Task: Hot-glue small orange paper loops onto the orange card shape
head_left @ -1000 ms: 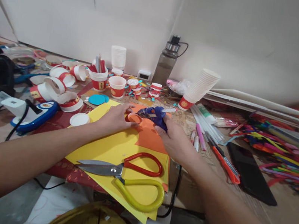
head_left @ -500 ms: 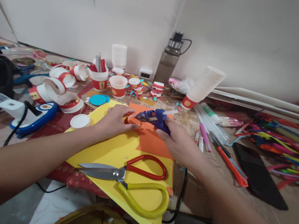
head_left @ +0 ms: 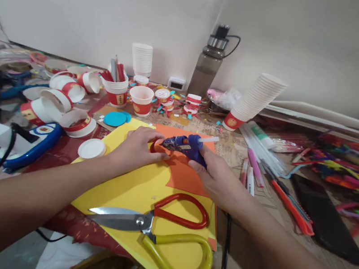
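Observation:
My right hand (head_left: pixel 210 166) is wrapped around a dark blue hot glue gun (head_left: pixel 184 146) with a white glue stick poking out of its back. The gun's nozzle points left, toward the fingers of my left hand (head_left: pixel 139 148). Those fingers hold a small reddish-orange curved piece (head_left: pixel 155 145), mostly hidden behind the hand. Beneath both hands lie an orange paper sheet (head_left: pixel 189 179) and yellow paper (head_left: pixel 116 188). Closer to me, large scissors (head_left: pixel 140 222) with one red and one yellow handle rest on the yellow paper, blades slightly apart.
Cut paper-cup rings (head_left: pixel 77 123) and a blue-and-white device (head_left: pixel 33 143) crowd the left. Behind stand a pencil cup (head_left: pixel 117 93), a water bottle (head_left: pixel 207 64) and a leaning cup stack (head_left: pixel 256 101). A red utility knife (head_left: pixel 292 207) and a black phone (head_left: pixel 326 219) lie on the right.
The view has shifted slightly, so the table things appear a little displaced. Both hands keep nearly the same pose, with the glue gun still at the left fingers.

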A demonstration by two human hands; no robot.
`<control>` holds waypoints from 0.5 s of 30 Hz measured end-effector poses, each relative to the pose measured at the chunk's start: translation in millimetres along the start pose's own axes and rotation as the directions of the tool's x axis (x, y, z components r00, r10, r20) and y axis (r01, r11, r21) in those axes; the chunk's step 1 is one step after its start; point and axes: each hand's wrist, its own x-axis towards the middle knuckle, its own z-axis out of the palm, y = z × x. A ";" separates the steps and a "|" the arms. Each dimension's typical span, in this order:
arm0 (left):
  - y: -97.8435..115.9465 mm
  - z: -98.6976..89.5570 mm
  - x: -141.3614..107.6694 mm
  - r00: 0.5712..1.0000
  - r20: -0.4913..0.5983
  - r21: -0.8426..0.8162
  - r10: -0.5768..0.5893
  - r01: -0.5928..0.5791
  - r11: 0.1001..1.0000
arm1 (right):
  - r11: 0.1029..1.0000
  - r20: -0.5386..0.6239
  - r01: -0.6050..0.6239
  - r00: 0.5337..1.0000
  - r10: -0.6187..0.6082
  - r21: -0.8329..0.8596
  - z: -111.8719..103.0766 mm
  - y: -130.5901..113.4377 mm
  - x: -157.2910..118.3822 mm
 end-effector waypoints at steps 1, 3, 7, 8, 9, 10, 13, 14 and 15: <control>0.2 -0.3 -0.4 1.000 -0.003 -0.005 -0.002 0.002 1.000 | 1.000 0.006 -0.009 1.000 0.009 0.007 0.4 0.1 0.5; -0.1 -0.5 -0.9 1.000 -0.007 -0.015 0.002 -0.002 1.000 | 0.999 0.017 -0.038 0.999 0.038 0.020 0.9 -0.6 1.4; -2.5 0.4 -0.6 1.000 -0.017 -0.019 0.016 -0.017 1.000 | 0.996 0.036 -0.087 0.996 0.087 -0.010 1.4 -3.2 3.0; -2.9 0.8 -0.4 1.000 -0.020 -0.018 0.017 -0.018 1.000 | 0.996 0.039 -0.089 0.995 0.090 -0.017 1.6 -3.6 3.2; -3.3 1.0 -0.2 1.000 -0.023 -0.017 0.017 -0.018 1.000 | 0.996 0.040 -0.087 0.995 0.088 -0.018 1.9 -3.7 3.4; -3.6 1.2 -0.1 1.000 -0.024 -0.016 0.017 -0.017 1.000 | 0.997 0.039 -0.081 0.996 0.081 -0.013 2.2 -3.7 3.4; -3.9 1.2 0.0 1.000 -0.022 -0.012 0.016 -0.016 1.000 | 0.999 0.037 -0.038 0.999 0.038 0.008 3.7 -2.1 3.5; -3.8 1.1 0.1 1.000 -0.020 -0.012 0.016 -0.016 1.000 | 1.000 0.037 -0.022 0.999 0.022 0.009 4.3 -1.2 3.7; -3.8 1.0 0.1 1.000 -0.019 -0.013 0.015 -0.015 1.000 | 1.000 0.038 -0.007 0.999 0.006 0.006 5.0 -0.4 4.1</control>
